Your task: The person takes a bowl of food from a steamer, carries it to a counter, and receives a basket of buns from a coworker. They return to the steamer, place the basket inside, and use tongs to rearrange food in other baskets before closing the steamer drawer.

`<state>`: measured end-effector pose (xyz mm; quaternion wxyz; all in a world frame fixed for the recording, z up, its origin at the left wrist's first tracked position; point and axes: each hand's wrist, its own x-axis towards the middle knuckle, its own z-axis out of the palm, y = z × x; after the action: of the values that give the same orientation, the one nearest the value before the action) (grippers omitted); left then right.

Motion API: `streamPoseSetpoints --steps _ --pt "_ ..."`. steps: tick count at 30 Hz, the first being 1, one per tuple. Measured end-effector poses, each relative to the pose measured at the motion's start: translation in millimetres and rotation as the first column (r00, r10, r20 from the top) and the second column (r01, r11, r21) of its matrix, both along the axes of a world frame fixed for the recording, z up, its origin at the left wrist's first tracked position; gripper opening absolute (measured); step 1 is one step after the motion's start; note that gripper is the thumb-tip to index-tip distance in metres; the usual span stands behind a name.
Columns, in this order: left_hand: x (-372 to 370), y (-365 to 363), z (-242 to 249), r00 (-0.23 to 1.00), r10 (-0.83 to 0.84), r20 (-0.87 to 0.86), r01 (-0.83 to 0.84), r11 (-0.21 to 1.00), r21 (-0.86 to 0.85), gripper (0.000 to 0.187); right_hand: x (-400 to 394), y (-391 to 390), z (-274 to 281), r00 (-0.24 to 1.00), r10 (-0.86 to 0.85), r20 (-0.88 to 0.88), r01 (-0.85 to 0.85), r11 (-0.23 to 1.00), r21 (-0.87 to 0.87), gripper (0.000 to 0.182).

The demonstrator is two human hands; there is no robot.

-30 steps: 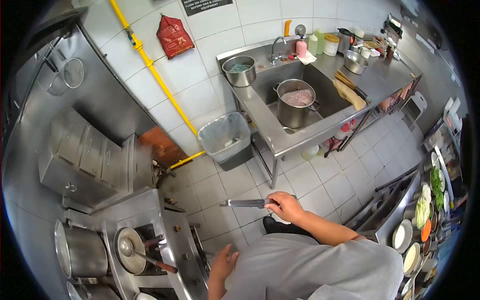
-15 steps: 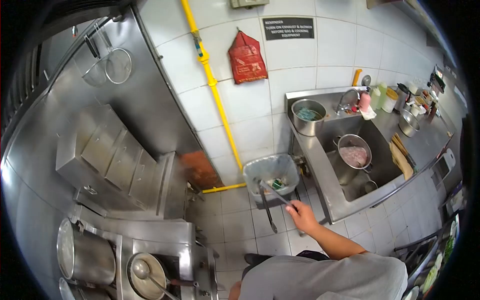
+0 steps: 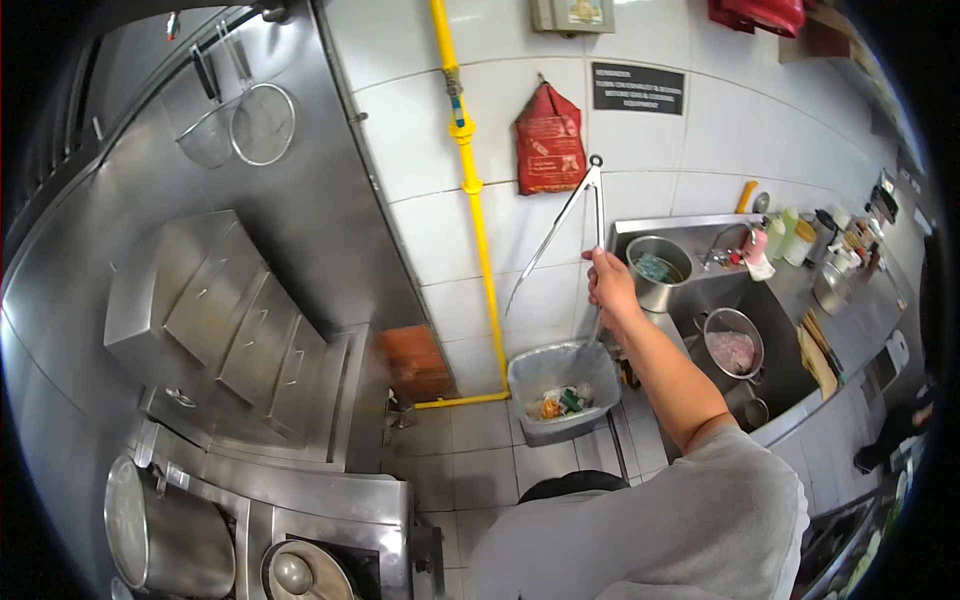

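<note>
My right hand [image 3: 612,285] is closed around one arm of a pair of metal tongs [image 3: 562,228]. The tongs hang in front of the white tiled wall, hinge ring at the top and arms spread apart. Their free arm slants down to the left, with nothing visible between the tips. Below the hand stands a grey lined trash bin [image 3: 540,432] with mixed scraps inside. Just right of the hand is a steel pot [image 3: 640,290] of liquid with bluish items, on the sink's edge. My left hand is out of view.
At right, the sink [image 3: 790,318] holds a pot of pinkish contents [image 3: 731,352]. Bottles [image 3: 800,240] line the counter behind. A stove with a large pot [image 3: 185,530] and a pan with a ladle [image 3: 293,574] is at lower left. Another person's dark shoe [image 3: 864,460] shows far right.
My right hand has risen with the tongs from over the trash bin to in front of the wall. The tongs now have their hinge upward and arms wide apart. The view has shifted.
</note>
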<state>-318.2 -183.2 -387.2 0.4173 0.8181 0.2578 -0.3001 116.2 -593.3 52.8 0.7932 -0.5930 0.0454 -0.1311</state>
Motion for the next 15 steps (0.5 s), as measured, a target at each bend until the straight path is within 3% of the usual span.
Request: streamPoseSetpoints --steps 1,4,6,8,10,14,15 --pt "7.5 -2.9 -0.8 1.000 0.025 0.007 -0.025 1.000 -0.005 0.043 15.8 1.1 0.2 1.000 0.019 0.009 -0.019 1.000 0.000 0.037" --pt "32.6 -15.3 2.1 0.995 0.096 0.028 -0.095 0.995 -0.031 0.041 74.1 3.2 7.3 0.969 -0.082 0.234 0.141 0.958 -0.249 0.035" --pt "49.6 -20.9 6.3 0.990 0.134 0.042 -0.132 0.990 -0.042 0.040 115.1 0.4 30.0 0.938 -0.107 0.329 0.217 0.922 -0.320 0.035" --pt "63.7 -26.1 10.4 0.986 0.157 0.051 -0.155 0.987 -0.049 0.039 181.2 -11.6 49.4 0.773 -0.257 0.580 0.510 0.795 -0.328 0.038" --pt "76.9 -31.3 13.0 0.983 0.177 0.054 -0.174 0.983 -0.055 0.038 208.4 -20.8 93.2 0.739 -0.290 0.609 0.593 0.709 -0.382 0.039" --pt "91.6 -40.0 16.7 0.968 0.241 0.062 -0.238 0.969 -0.063 0.036 260.7 -45.8 147.9 0.852 -0.272 0.446 0.506 0.643 -0.575 0.039" --pt "93.1 -42.3 17.3 0.962 0.266 0.064 -0.261 0.963 -0.067 0.035 235.8 -36.3 165.6 0.896 -0.266 0.356 0.434 0.699 -0.569 0.039"
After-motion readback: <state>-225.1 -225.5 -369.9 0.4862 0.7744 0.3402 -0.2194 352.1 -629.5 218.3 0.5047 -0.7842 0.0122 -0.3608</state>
